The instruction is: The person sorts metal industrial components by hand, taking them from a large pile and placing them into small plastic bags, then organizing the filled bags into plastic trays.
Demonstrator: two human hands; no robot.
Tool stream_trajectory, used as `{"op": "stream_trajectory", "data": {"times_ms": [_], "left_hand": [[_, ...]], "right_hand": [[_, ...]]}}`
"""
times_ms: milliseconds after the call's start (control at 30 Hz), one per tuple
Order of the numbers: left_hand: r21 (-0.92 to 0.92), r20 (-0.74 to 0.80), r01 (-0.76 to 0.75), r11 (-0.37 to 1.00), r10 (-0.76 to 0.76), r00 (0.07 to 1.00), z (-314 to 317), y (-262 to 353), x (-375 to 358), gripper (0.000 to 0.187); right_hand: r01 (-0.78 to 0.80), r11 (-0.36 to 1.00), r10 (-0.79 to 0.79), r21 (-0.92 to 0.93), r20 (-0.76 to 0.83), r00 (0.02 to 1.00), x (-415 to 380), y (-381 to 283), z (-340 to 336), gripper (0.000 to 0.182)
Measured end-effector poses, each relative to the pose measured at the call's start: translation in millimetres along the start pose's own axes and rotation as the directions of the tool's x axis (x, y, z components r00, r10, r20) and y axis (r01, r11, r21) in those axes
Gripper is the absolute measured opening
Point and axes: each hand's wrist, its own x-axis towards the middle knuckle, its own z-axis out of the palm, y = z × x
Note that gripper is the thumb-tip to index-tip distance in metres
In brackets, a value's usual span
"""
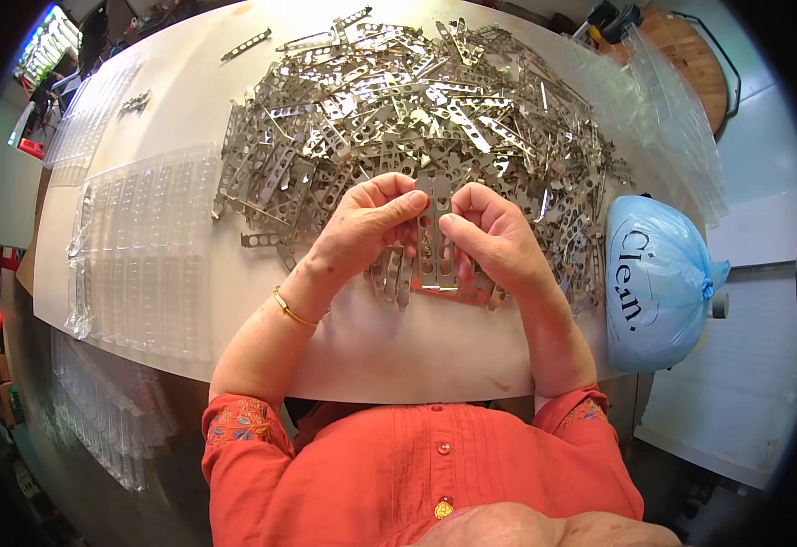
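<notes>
My left hand [371,219] is closed, its thumb and fingers pinching the upper left edge of flat, perforated metal strips [437,242]. On the other edge, my right hand [497,239] is closed too, thumb pressed against the metal. Two strips appear to stand side by side between the hands, with round holes along them and a shiny rod-like end at the bottom. Whether they are joined cannot be told. Just beyond the hands lies a large heap of similar metal strips [417,100]. A few more strips [391,273] lie below my left hand.
Clear plastic trays [148,251] with long compartments lie on the white table [371,360] at left. More clear plastic [667,118] stands at the far right. A tied blue bag [658,283] sits at the right edge. One loose strip [246,45] lies beyond the heap.
</notes>
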Motion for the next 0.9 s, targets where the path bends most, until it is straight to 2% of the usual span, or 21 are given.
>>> {"op": "stream_trajectory", "data": {"times_ms": [567,633,733,833,900], "left_hand": [[0.023,-0.004,0.006,1.0,-0.006,1.0,3.4,2.2,-0.7,0.011],[0.046,0.001,-0.007,0.999,0.007,1.0,4.8,1.6,-1.8,0.01],[0.068,0.135,0.038,0.997,-0.047,0.99,6.9,4.7,-3.8,0.007],[0.156,0.152,0.065,0.986,-0.088,0.984,11.1,2.9,-5.9,0.009],[0.171,0.167,0.08,0.982,-0.109,0.98,12.9,4.0,-7.2,0.009]], "right_hand": [[0.024,0.999,-0.024,0.038,0.005,1.0,0.4,-0.9,-6.3,0.014],[0.055,0.999,-0.054,0.002,-0.104,0.993,1.1,-2.8,-9.4,0.015],[0.114,0.993,-0.113,-0.002,-0.128,0.985,1.0,-0.8,-11.4,0.02],[0.135,0.991,-0.135,-0.016,-0.125,0.983,2.7,4.8,-13.0,0.022],[0.166,0.979,-0.18,-0.119,-0.115,0.977,2.6,4.5,-12.0,0.022]]}}
